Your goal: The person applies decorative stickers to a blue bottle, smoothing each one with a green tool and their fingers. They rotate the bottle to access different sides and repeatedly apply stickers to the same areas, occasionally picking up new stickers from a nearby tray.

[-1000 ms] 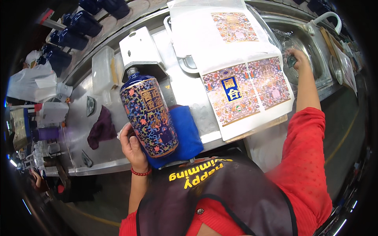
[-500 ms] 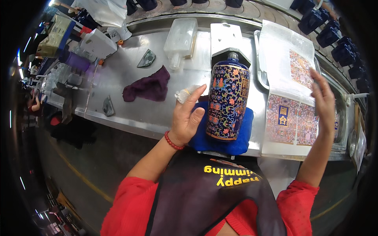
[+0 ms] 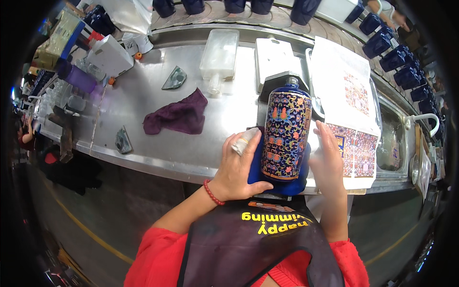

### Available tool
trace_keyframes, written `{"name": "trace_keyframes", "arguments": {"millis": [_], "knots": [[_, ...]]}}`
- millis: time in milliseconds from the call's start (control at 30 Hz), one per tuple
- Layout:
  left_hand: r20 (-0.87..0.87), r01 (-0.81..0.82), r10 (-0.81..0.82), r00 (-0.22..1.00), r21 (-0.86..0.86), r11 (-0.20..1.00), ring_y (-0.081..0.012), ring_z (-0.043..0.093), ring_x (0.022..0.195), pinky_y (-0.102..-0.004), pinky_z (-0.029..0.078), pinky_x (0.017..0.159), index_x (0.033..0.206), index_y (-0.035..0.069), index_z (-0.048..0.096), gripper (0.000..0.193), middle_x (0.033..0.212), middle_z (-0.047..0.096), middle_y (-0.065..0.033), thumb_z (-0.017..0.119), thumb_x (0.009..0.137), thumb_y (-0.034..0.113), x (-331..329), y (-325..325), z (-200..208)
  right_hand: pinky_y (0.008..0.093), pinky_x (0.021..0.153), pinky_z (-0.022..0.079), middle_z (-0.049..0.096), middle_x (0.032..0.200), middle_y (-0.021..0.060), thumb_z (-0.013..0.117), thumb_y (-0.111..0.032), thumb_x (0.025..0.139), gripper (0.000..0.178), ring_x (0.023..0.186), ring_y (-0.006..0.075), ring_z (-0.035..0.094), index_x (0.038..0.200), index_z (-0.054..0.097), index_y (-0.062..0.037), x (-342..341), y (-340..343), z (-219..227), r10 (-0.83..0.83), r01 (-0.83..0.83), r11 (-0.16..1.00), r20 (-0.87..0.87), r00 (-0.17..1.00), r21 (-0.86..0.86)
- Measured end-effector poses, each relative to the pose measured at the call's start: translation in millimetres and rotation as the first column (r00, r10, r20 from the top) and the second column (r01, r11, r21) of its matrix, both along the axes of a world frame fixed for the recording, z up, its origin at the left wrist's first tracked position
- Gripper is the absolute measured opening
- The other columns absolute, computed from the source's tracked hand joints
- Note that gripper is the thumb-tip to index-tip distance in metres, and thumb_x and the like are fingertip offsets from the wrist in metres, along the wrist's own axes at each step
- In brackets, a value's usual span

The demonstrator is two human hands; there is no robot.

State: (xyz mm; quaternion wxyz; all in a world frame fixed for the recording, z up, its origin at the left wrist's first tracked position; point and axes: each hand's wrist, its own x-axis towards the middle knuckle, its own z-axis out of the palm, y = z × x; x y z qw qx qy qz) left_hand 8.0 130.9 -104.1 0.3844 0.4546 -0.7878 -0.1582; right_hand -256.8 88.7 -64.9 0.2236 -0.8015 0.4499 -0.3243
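A dark blue bottle [image 3: 286,136] covered in a colourful floral wrap lies on a blue cloth pad [image 3: 256,165], its neck pointing away from me. My left hand [image 3: 234,167] is open at the bottle's left, thumb stretched toward its base. White material held by a yellowish band covers one of its fingers. To the bottle's right, my right hand [image 3: 329,160] is open and slightly blurred, its fingers extended. Neither hand visibly grips the bottle. Printed floral transfer sheets [image 3: 366,155] lie just beyond my right hand, partly under a white sheet [image 3: 334,71].
A dark angular rest [image 3: 272,81] sits by the bottle's neck. Left on the metal table [image 3: 129,95] are a purple cloth [image 3: 179,115] and two dark scraper-like pieces [image 3: 174,78]. A clear block-shaped bottle [image 3: 220,55] lies farther back. At right is a sink [image 3: 389,138]; blue bottles line the conveyor [image 3: 210,21].
My right hand has come left from the printed sheets to the bottle's side. My left hand has lowered slightly. The bottle has turned, showing a different part of its pattern.
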Motion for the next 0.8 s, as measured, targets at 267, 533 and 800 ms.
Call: {"name": "trace_keyframes", "arguments": {"millis": [267,533,800], "knots": [[0.259,-0.191,0.246,0.934,-0.217,0.957,-0.0392,0.048,0.135,-0.0665,0.018,0.115,0.134,0.002,0.06,0.08,0.127,0.065,-0.0217,0.083,0.073,0.049,-1.0,5.2,19.6,0.0354,0.081,0.054,0.048,0.152,0.0241,0.061,-0.043,0.102,0.074,0.133,0.0361,0.053,0.153,0.038,0.0054,-5.1,9.2,-9.9,0.05,-0.052,0.998,-0.029,0.998,-0.039],[0.008,-0.163,0.166,0.986,-0.144,0.976,-0.0363,0.052,0.132,-0.0658,0.019,0.114,0.145,0.0,0.049,0.098,0.132,0.062,-0.0171,0.085,0.07,0.053,-10.5,-2.6,11.4,0.0369,0.087,0.053,0.047,0.152,0.026,0.06,-0.039,0.103,0.069,0.132,0.0375,0.053,0.152,0.041,0.0049,2.0,11.3,3.7,0.026,-0.025,0.999,-0.035,0.999,0.03],[-0.027,-0.043,0.042,0.999,-0.069,0.997,-0.0382,0.044,0.134,-0.0619,0.018,0.115,0.152,0.001,0.043,0.101,0.139,0.055,-0.0191,0.065,0.083,0.071,-0.6,-13.6,14.3,0.0472,0.114,0.038,0.04,0.154,0.0289,0.058,-0.04,0.103,0.068,0.138,0.0438,0.046,0.151,0.042,0.0049,13.4,-13.3,18.3,0.056,-0.071,0.992,-0.147,0.988,-0.101]]}}
